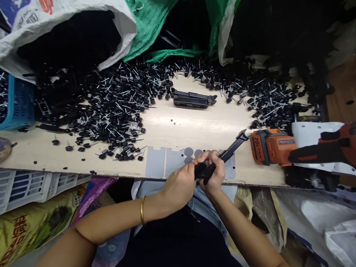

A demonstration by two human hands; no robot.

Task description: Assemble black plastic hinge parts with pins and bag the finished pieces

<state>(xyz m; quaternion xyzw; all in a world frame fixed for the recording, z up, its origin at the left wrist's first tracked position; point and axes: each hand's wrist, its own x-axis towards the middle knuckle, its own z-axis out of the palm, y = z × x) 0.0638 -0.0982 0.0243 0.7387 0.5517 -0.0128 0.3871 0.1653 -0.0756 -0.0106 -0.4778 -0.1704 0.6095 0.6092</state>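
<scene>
Near the bench's front edge, my two hands meet. My right hand [216, 175] is closed around a long black plastic clamp bracket [234, 147], which slants up to the right and ends in a flared jaw. My left hand [179, 185] grips a black plastic part [199, 170] pressed close against the bracket's lower end. Whether the two are joined I cannot tell, as fingers cover the contact. A thin dark rod [193, 214] shows below my left hand. Farther back on the bench lie similar black brackets [194, 99], side by side.
Heaps of black knobs with metal pins [117, 103] cover the bench's left and back. An orange cordless drill [339, 146] with its battery [272, 146] lies at right. A blue basket [21, 103] stands left; an open white sack [123, 25] lies behind. Grey stickers [155, 162] line the front.
</scene>
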